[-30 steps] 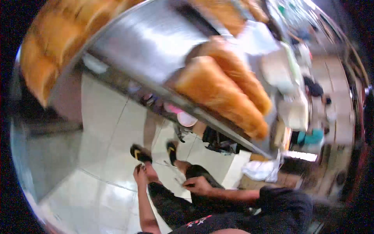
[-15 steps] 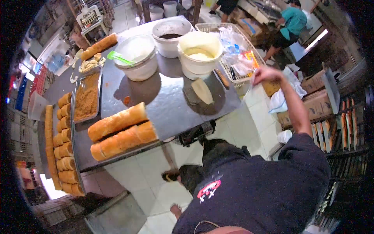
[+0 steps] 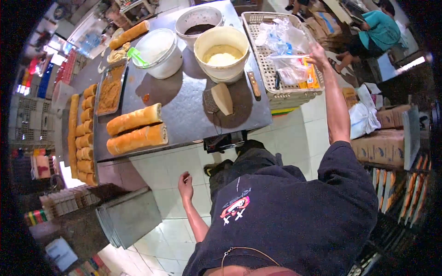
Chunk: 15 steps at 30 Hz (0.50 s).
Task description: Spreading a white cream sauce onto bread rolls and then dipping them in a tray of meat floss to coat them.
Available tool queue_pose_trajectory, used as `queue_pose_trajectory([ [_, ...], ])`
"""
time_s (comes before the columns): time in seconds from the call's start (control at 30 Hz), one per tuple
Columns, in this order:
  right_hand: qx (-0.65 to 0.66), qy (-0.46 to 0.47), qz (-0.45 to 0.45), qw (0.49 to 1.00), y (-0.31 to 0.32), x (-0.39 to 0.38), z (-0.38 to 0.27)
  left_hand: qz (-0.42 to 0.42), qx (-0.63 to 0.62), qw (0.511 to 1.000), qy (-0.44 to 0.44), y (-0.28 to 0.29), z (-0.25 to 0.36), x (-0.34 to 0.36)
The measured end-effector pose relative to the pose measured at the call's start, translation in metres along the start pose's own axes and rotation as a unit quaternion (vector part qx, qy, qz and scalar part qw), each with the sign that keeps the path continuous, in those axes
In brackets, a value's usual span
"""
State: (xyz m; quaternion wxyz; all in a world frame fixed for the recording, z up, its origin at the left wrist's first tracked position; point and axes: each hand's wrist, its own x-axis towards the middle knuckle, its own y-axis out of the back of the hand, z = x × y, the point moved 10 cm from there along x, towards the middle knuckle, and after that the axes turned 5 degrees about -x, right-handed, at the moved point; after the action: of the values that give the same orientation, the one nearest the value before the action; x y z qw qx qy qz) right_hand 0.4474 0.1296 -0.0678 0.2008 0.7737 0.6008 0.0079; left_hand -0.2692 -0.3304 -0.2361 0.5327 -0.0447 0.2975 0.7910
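My right hand (image 3: 317, 56) is at the right side of a cream plastic basket (image 3: 282, 95), its fingers closed on a thin, pale plastic piece (image 3: 289, 56) that stretches left over the bags (image 3: 287, 34). Whether that piece is a bag or a strip is hard to tell. My left hand (image 3: 185, 186) hangs over the floor in front of the table, fingers loosely bent and apart, holding nothing. Beside the basket on the table lie a wooden-handled knife (image 3: 253, 84) and a brush with a pale wooden handle (image 3: 222, 99).
On the metal table (image 3: 184, 103) stand a tub of cream filling (image 3: 222, 69), a tub with dark filling (image 3: 199, 28) and a white tub with a green spatula (image 3: 137, 57). Two long bread rolls (image 3: 136, 129) lie near a tray of brown crumbs (image 3: 109, 95). A person (image 3: 381, 30) sits far right.
My right hand has moved from beyond the basket's near corner up to its right side, still gripping the thin plastic. My left hand has come into view. The view has shifted.
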Motion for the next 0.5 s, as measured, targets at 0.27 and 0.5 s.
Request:
queue_pose_trajectory([
  [0.27,0.662,0.103,-0.241,0.702,-0.081,-0.128,-0.092,-0.302,-0.329,0.881,-0.155,-0.158,0.308,-0.037],
  [0.5,0.162,0.325,0.002,0.932,-0.131,-0.223,-0.128,-0.567,-0.401,0.702,0.161,-0.452,0.413,0.013],
])
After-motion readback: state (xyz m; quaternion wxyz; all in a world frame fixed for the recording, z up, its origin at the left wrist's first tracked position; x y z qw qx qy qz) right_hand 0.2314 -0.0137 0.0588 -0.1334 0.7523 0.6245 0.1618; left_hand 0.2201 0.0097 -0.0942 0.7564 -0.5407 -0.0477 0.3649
